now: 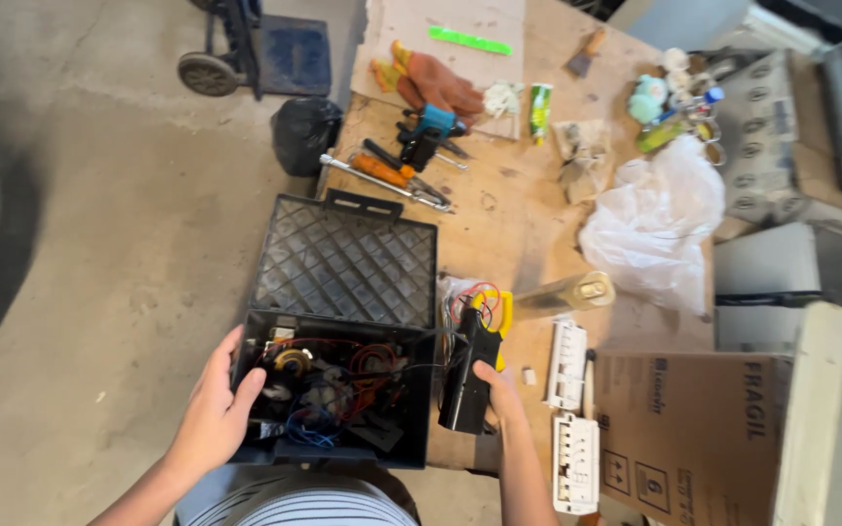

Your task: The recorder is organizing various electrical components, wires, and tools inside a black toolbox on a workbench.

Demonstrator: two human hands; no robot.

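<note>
An open black plastic case (407,390) sits at the near left edge of a wooden workbench (499,224), its ribbed lid (343,261) tipped back. Inside lie tangled red and blue wires and small parts (328,385). My left hand (214,409) grips the case's left wall. My right hand (499,390) holds a black box-shaped device (468,375) upright just right of the case, with thin leads running from it toward a bundle of red wires and a yellow tool (484,304).
White terminal blocks (569,362) and a cardboard box (694,429) lie to the right. Further back are a clear tube (567,292), a crumpled plastic bag (660,224), screwdrivers (387,173), orange gloves (431,83), a black bag (304,131) and a trolley wheel (207,73).
</note>
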